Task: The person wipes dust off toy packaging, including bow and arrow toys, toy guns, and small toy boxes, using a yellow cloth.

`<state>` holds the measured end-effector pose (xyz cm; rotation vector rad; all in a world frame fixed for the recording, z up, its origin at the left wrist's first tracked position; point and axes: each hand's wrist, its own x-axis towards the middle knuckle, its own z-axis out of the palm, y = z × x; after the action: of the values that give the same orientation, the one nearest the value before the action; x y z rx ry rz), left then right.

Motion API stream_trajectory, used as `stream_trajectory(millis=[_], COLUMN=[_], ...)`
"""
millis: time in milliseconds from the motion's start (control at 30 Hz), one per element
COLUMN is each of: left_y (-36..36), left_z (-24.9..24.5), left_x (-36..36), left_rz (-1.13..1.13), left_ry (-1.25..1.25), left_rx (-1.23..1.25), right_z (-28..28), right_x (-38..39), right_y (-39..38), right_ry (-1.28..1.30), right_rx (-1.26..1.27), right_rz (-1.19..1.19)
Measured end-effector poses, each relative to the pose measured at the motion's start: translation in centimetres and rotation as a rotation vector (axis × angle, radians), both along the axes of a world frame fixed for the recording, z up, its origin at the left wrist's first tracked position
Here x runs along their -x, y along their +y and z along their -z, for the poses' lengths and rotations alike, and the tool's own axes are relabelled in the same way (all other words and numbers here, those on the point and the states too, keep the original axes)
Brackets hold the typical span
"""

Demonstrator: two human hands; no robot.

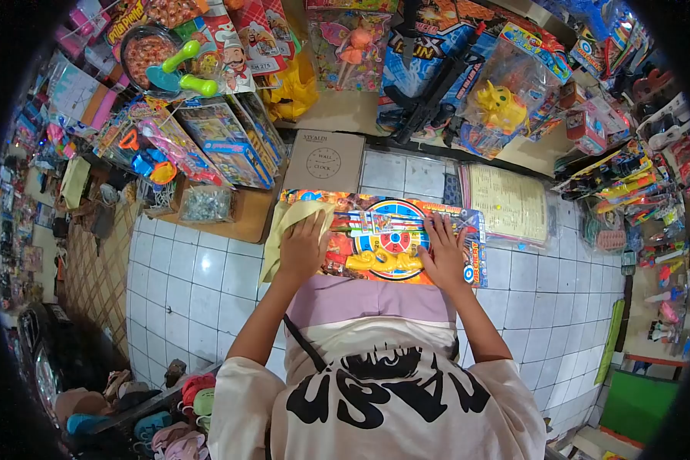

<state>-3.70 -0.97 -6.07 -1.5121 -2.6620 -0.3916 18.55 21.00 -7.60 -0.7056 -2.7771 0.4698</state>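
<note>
A toy archery set [397, 205] in colourful packaging lies across my lap in the head view, with a round target, several arrows and a yellow plastic piece on it. Flat on its left end rests my left hand [306, 244], fingers stretched out over a pale yellow cloth [276, 249]. The cloth hangs past the package's left edge; part of it is hidden under the palm. My right hand [443, 254] lies with spread fingers on the right part of the package, holding nothing.
Ahead stands a wall clock box [323, 162], beside white floor tiles [185, 264]. Stacked plastic-covered sheets [506, 201] lie to the right. Packaged toys, including a black toy gun [431, 92], line the front. Sandals [195, 399] sit at lower left.
</note>
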Motion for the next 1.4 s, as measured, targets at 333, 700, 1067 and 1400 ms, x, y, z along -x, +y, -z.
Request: stream_trajectory(millis=[333, 700, 1067, 1400], left_y=[1.6, 1.5, -0.4, 0.4], left_z=[-0.9, 1.4, 2.3, 4.8], left_x=[-0.1, 1.7, 1.0, 2.1], left_rz=[0.206, -0.553, -0.421, -0.360], left_ry=[-0.161, -1.179, -0.620, -0.156], left_rx=[-0.050, -1.242, -0.636, -0.418], right_z=[-0.2, -0.3, -0.2, 0.0], right_x=[0.0, 0.3, 0.1, 0.3], right_y=[0.1, 0.0, 0.1, -0.1], right_ry=[-0.017, 0.000, 0.031, 0.034], right_rx=[-0.004, 0.020, 0.012, 0.016], right_rz=[0.000, 0.001, 0.002, 0.027])
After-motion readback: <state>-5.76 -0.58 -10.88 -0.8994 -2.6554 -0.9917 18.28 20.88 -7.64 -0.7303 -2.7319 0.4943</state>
